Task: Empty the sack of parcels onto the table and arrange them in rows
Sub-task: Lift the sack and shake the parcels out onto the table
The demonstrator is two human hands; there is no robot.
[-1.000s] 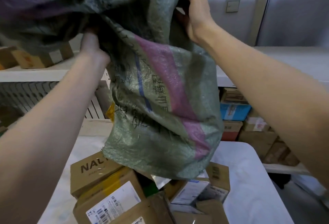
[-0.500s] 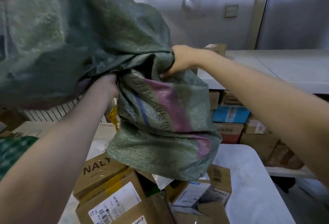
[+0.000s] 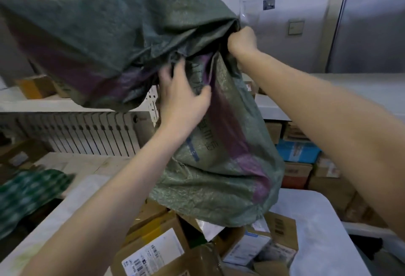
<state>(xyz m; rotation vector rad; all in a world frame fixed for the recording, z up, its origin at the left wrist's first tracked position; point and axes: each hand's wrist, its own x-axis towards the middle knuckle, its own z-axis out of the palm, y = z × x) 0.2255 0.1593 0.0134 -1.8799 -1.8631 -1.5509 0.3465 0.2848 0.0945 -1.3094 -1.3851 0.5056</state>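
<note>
Brightness: dim, flat indoor light with muted colours.
Source: no lamp in view; the brightest area is the pale wall (image 3: 311, 5) beyond the right hand (image 3: 242, 42) fingers.
Shadows: dark folds in the sack (image 3: 109, 34) just above the left hand (image 3: 182, 98) fingers; a darker gap under its hem, below both hands.
Glare: faint sheen on the weave right of the left fingers.
Blur: left fingers (image 3: 169, 76) smeared; the green checked cloth (image 3: 28, 190) far below-left is soft.
Distortion: wide-angle bowing of the shelf (image 3: 54, 102) left of the fingers.

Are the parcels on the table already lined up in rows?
No, the parcels lie in a jumbled pile on the table under the raised sack.
</note>
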